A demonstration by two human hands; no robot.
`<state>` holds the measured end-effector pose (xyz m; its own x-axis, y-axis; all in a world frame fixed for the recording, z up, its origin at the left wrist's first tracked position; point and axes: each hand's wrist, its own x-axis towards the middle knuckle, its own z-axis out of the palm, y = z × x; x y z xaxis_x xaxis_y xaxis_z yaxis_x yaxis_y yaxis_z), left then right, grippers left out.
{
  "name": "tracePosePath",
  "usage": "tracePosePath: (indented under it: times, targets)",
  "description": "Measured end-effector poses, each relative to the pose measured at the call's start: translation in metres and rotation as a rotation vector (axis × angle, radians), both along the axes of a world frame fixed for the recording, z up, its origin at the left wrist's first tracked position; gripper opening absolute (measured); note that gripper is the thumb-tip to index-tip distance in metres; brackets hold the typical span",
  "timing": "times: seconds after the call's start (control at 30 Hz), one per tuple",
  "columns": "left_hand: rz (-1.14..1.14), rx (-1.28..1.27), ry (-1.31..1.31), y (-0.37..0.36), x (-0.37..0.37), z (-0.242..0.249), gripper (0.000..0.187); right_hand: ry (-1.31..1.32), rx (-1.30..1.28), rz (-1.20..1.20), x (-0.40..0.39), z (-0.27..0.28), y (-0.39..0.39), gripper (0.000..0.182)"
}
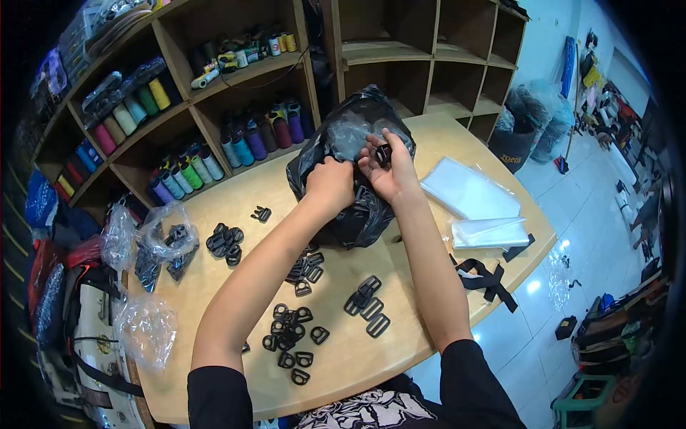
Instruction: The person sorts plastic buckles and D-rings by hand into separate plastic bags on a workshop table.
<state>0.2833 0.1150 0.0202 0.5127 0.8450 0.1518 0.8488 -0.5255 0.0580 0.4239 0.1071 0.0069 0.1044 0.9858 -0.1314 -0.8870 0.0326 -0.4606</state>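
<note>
Both hands are over a black plastic bag (pixel 373 214) at the far side of the wooden table (pixel 214 286). My left hand (pixel 330 187) is closed at the bag's opening; whatever its fingers hold is hidden. Palm up, my right hand (pixel 389 168) holds a small black buckle (pixel 384 154) in curled fingers. Clear plastic (pixel 348 136) shows inside the bag. Nearer me lie black D-shaped rings (pixel 287 329), several slide buckles (pixel 371 309) and another pile of buckles (pixel 307 268). More black buckles (pixel 225 242) lie to the left.
Shelves of thread spools (pixel 254 136) stand behind the table. Clear bags (pixel 146 329) lie at its left edge. White plastic sheets (pixel 471 193) and black straps (pixel 486 279) are on the right. A green stool (pixel 582 393) stands on the tiled floor.
</note>
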Motion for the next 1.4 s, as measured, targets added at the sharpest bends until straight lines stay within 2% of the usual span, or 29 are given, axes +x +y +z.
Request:
tracePosePath:
  times: [0.17,0.4,0.53,0.63,0.7,0.73,0.77,0.8,0.87,0.93,0.97,1.0,1.07,1.1,1.17,1.27,1.33,1.4]
  targets:
    - [-0.024,0.136,-0.099,0.005,0.0,-0.009,0.027,0.021,0.08,0.014,0.008,-0.007,0.006,0.03]
    - [-0.035,0.197,-0.213,0.015,-0.007,0.003,0.024,0.061,0.127,0.01,0.007,-0.008,0.008,0.03]
    - [-0.047,0.132,-0.411,0.017,-0.017,0.029,0.019,0.055,0.14,0.0,0.005,-0.008,0.008,0.031]
    - [-0.049,-0.018,-0.445,0.017,-0.022,0.056,0.026,0.018,0.144,-0.067,-0.003,-0.006,0.005,0.035]
    - [-0.024,-0.18,-0.522,0.01,-0.025,0.085,0.025,0.04,-0.017,-0.24,-0.012,0.003,0.0,0.04]
    - [-0.01,-0.275,-0.583,0.005,-0.026,0.096,0.025,0.038,-0.017,-0.24,-0.017,0.007,-0.004,0.04]
    - [-0.088,-0.157,-0.638,0.008,-0.024,0.095,0.022,0.101,-0.007,-0.225,-0.023,0.012,-0.007,0.043]
    - [-0.089,-0.155,-0.639,0.006,-0.022,0.098,0.022,0.165,0.004,-0.211,-0.03,0.019,-0.011,0.047]
    - [-0.21,-0.355,-0.811,-0.002,-0.012,0.104,0.019,0.175,0.016,-0.195,-0.042,0.03,-0.022,0.052]
    - [-0.207,-0.283,-0.843,-0.011,-0.002,0.1,0.022,0.277,0.21,-0.037,-0.053,0.039,-0.032,0.056]
    - [-0.208,-0.232,-0.847,-0.016,0.001,0.097,0.025,0.311,0.061,-0.077,-0.057,0.046,-0.035,0.06]
    - [-0.213,-0.181,-0.85,-0.02,0.002,0.094,0.027,0.31,0.058,-0.077,-0.058,0.043,-0.035,0.06]
    - [-0.396,0.171,-0.824,-0.012,0.006,0.067,0.03,0.204,0.134,-0.053,-0.056,0.03,-0.029,0.06]
    - [-0.394,0.207,-0.812,-0.013,0.006,0.06,0.028,0.219,0.182,0.031,-0.051,0.02,-0.022,0.057]
    - [-0.425,0.261,-0.854,-0.017,0.005,0.048,0.028,0.255,0.226,0.03,-0.048,0.002,-0.004,0.056]
    - [-0.458,0.283,-0.924,-0.024,0.0,0.037,0.025,0.29,0.212,-0.02,-0.058,0.012,-0.016,0.053]
    - [-0.468,0.345,-0.962,-0.027,-0.002,0.035,0.018,0.186,0.143,-0.052,-0.06,0.025,-0.031,0.048]
    - [-0.456,0.344,-0.986,-0.028,-0.002,0.036,0.018,0.129,0.251,-0.114,-0.059,0.017,-0.023,0.043]
